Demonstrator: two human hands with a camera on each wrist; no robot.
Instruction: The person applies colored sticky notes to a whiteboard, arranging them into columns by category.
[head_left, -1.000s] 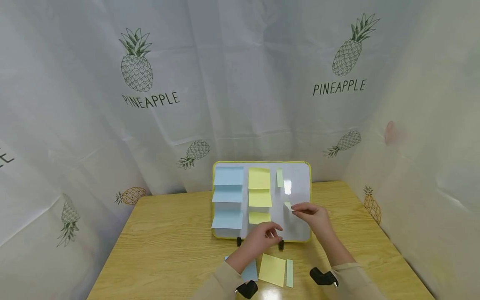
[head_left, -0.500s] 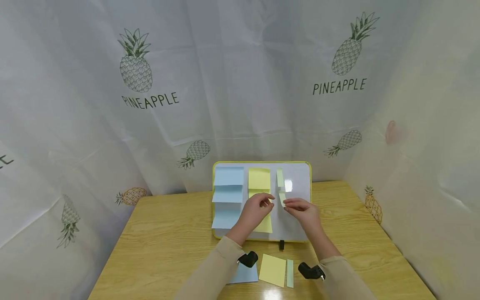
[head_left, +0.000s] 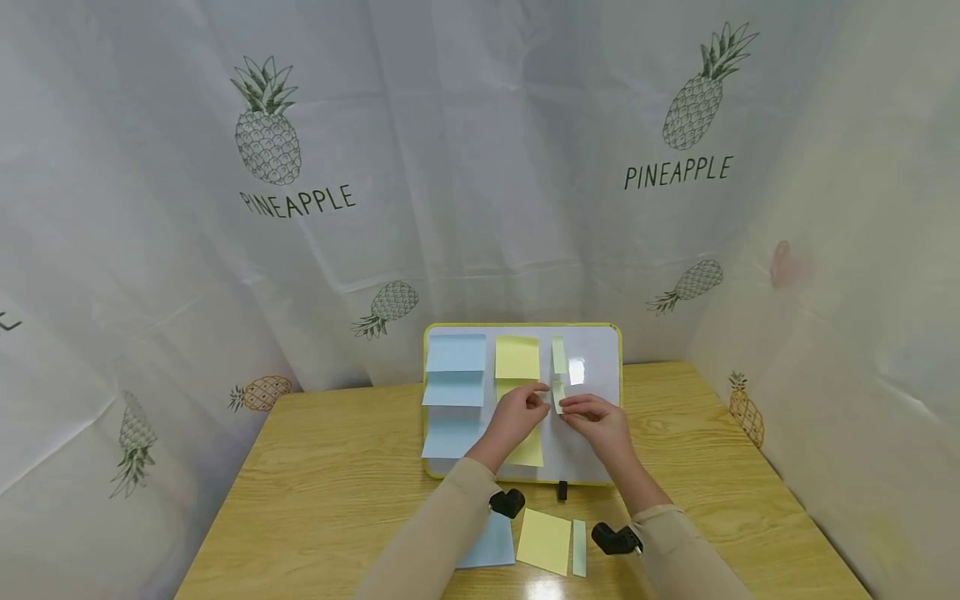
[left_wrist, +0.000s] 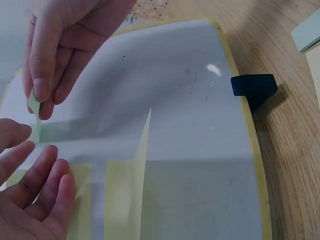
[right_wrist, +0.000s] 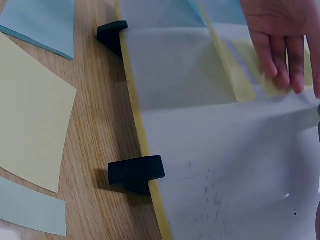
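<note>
A yellow-edged whiteboard (head_left: 581, 462) leans on the table, bearing blue sticky notes (head_left: 456, 353) at left and yellow sticky notes (head_left: 517, 357) in the middle. Right of these is an upper green strip note (head_left: 558, 354). Just below it, my right hand (head_left: 606, 427) pinches the lower end of a second green strip note (left_wrist: 34, 107) between thumb and forefinger. Its upper end lies at the board. My left hand (head_left: 513, 418) hovers over the yellow column with fingers loosely bent, thumb and forefinger tips right beside that strip, partly hiding the lower yellow notes.
In front of the board lie a blue sticky note pad (head_left: 489, 546), a yellow pad (head_left: 545, 542) and a green strip pad (head_left: 579, 548). Black feet (head_left: 562, 491) prop the board's lower edge. A pineapple-print curtain (head_left: 480, 167) hangs behind the wooden table (head_left: 322, 492).
My right hand has carried the green strip up and left, to under the upper strip. The left hand has risen from the board's lower edge to beside the strip.
</note>
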